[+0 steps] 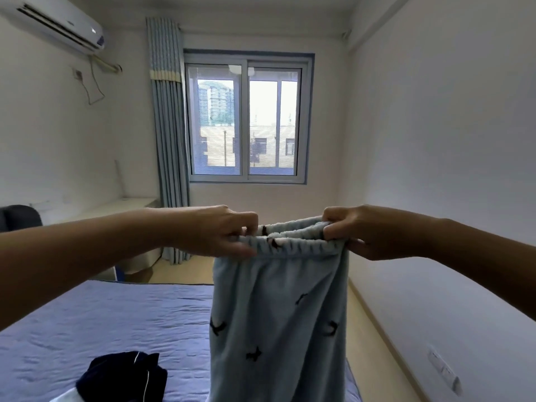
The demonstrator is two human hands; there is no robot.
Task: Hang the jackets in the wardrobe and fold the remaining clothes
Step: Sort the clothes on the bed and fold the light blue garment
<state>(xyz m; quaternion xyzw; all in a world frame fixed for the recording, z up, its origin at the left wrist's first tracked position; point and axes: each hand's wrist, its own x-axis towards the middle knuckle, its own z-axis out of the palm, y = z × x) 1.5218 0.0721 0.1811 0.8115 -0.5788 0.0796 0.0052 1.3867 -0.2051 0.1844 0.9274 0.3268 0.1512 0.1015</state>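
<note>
I hold up a pair of light blue fleece trousers point(278, 309) with small dark prints, hanging down in front of me over the right side of the bed. My left hand point(220, 230) pinches the left end of the elastic waistband. My right hand point(356, 230) grips the right end, fingers curled over the gathered band. The legs drop out of view at the bottom edge. A dark navy garment point(124, 375) with thin white piping lies crumpled on the bed at the lower left, with a bit of white fabric point(66, 397) beside it.
The bed point(87, 323) has a blue quilted cover. A white wall point(435, 169) runs close along the right, leaving a narrow strip of floor. A window point(246, 120) and blue curtain point(169, 140) are ahead; a desk point(116, 207) and dark chair point(17, 219) stand at the left.
</note>
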